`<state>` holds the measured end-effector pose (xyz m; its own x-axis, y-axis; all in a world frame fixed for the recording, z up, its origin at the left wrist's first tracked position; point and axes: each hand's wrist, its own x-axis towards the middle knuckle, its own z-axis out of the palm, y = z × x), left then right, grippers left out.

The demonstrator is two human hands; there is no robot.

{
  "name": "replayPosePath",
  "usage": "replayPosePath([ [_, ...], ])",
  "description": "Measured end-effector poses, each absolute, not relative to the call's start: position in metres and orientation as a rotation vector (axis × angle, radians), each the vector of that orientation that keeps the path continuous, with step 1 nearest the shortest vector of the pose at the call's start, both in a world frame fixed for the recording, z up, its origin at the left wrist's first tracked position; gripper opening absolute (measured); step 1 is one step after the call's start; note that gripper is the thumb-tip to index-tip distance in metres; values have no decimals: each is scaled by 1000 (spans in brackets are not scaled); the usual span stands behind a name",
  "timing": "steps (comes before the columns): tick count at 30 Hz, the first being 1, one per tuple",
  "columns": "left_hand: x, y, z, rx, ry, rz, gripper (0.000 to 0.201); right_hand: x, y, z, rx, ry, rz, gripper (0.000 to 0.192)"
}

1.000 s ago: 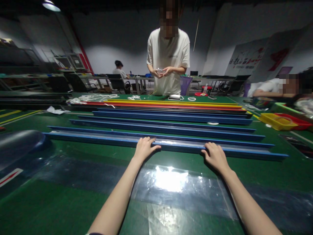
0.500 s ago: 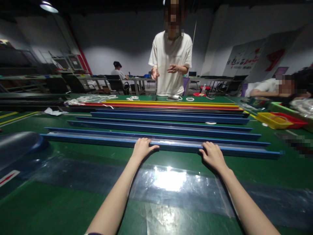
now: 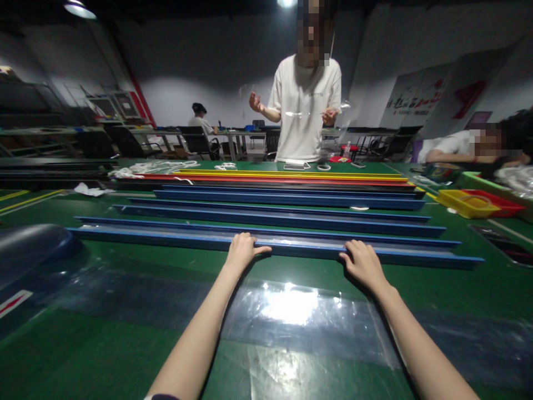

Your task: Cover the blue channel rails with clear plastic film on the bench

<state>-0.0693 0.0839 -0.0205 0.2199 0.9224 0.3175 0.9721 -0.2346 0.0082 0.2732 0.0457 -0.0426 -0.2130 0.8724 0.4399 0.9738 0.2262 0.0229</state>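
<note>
Both hands (image 3: 244,251) stay gripping the blue rail (image 3: 175,239).

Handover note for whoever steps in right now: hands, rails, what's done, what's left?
Left hand: fingers curled over the near edge of the nearest blue rail, left of its middle.
Right hand: gripping the same rail further right.
Rail lies flat on the green table, crosswise, not lifted. More blue rails lie parallel behind it, then red and yellow rails at the far side.
A person in a white shirt stands across the table, hands raised.
Done: both hands set on the nearest rail.
Left: moving it; the other rails lie untouched.
</note>
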Motion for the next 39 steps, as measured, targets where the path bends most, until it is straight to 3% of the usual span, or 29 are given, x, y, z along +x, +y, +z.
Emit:
replayPosePath([
  [10,-68,82,-20,-2299,-1787,-390,60,273,45,-43,-1722,-2169,-435,12],
  [19,-63,79,-16,-2651,-1562,-468,29,273,46,-44,-1721,-2166,-436,13],
  [39,-52,77,-6,-2521,-1737,-221,31,270,45,-42,-1763,-2172,-422,16],
])
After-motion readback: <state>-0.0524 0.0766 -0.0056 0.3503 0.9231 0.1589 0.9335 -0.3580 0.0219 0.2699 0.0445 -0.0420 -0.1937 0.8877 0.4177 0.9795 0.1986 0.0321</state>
